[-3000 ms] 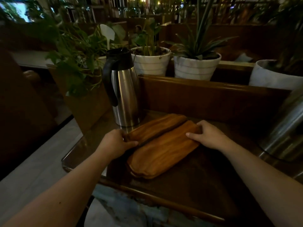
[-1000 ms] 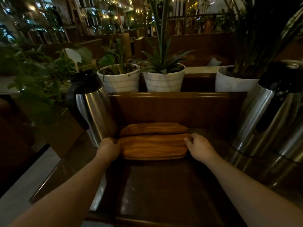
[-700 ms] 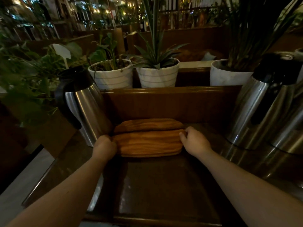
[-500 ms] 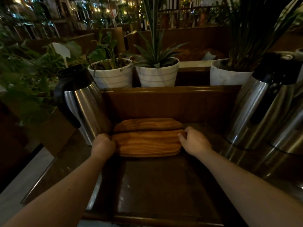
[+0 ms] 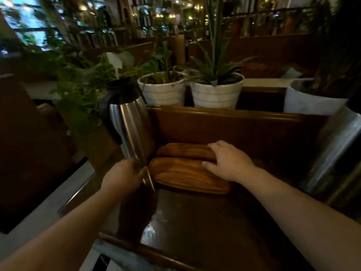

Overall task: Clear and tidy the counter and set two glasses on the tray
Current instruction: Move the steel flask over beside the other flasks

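We see two wooden trays (image 5: 187, 174) side by side at the back of the dark counter (image 5: 205, 227), right hand (image 5: 228, 161) spread flat across both, left hand (image 5: 125, 174) curled around the base of the steel carafe (image 5: 130, 124), touching it, potted plants (image 5: 215, 92) behind the ledge.

Glossy steel jug (image 5: 130, 126), wooden trays (image 5: 187, 173)

Steel jug (image 5: 130, 122) with black handle, white plant pots (image 5: 163, 90) behind wooden ledge (image 5: 234, 112)
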